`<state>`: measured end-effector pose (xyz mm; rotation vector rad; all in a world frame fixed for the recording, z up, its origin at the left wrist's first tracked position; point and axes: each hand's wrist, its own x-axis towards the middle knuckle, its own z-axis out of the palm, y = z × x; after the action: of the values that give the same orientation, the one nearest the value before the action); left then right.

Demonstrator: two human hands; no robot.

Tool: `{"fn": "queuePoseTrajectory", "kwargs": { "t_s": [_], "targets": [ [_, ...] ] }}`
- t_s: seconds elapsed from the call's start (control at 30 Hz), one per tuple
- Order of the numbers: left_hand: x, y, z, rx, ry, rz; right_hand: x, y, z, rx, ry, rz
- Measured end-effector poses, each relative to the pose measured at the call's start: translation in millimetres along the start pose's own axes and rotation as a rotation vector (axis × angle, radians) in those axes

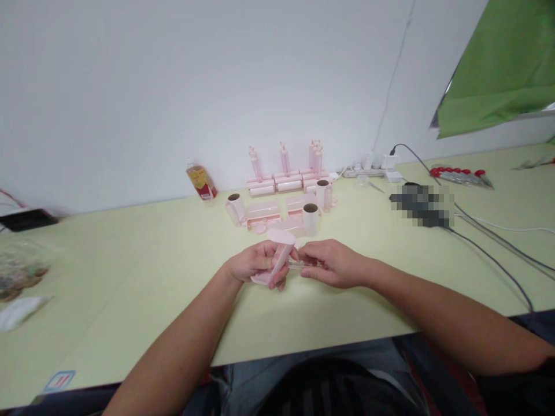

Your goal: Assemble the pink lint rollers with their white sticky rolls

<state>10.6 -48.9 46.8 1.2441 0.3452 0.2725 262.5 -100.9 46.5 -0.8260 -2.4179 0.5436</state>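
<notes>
My left hand (pixel 254 264) is closed around a pink plastic lint-roller handle (pixel 281 254), held just above the pale green table (pixel 130 277). My right hand (pixel 332 263) pinches a thin clear part (pixel 299 264) that meets the handle at its right side. Both hands are close together at the table's middle. Behind them stand white paper rolls with cardboard cores (pixel 310 219), pink roller frames (pixel 262 215) and assembled pink rollers (pixel 284 173) lined along the wall.
A small bottle of amber liquid (pixel 200 180) stands by the wall. A power strip (pixel 368 169), cables (pixel 489 242) and red-handled tools (pixel 459 175) lie at the right. A green cloth (pixel 503 63) hangs upper right. Plastic bags (pixel 19 271) lie at the left edge.
</notes>
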Motion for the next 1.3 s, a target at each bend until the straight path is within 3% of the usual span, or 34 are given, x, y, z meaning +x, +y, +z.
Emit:
{"fn": "queuePoseTrajectory", "kwargs": {
  "t_s": [0.1,0.2,0.27,0.37,0.47,0.67,0.83,1.0,1.3],
  "targets": [
    [-18.6,17.0,-9.2,-0.004,0.138,0.208,-3.4,6.9,-3.1,-0.068,0.061,0.043],
    [-33.4,33.9,-21.8,0.088,0.496,0.471,-5.3,16.3,-4.5,-0.126,0.095,0.093],
    [-33.9,37.5,-28.5,0.134,0.563,0.466,-3.0,17.8,-0.8,-0.118,0.062,0.043],
    [-23.0,31.0,-31.8,0.235,0.573,0.333,5.2,13.6,11.1,-0.098,-0.060,-0.093],
    [-9.3,19.6,-29.1,0.403,0.691,0.245,13.9,11.6,24.0,-0.149,-0.183,-0.109],
    [11.0,-1.6,-21.4,1.154,0.968,0.244,18.5,17.0,35.3,-0.221,-0.320,-0.001],
    [28.0,-17.3,-12.7,1.361,0.987,0.248,12.3,1.3,38.8,-0.256,-0.355,-0.037],
    [37.7,-28.9,-11.6,1.643,1.017,0.166,7.8,-12.0,38.7,-0.261,-0.386,-0.068],
    [39.3,-31.7,-17.5,1.708,0.947,0.156,7.7,-3.6,39.0,-0.276,-0.300,-0.038]
  ]
}}
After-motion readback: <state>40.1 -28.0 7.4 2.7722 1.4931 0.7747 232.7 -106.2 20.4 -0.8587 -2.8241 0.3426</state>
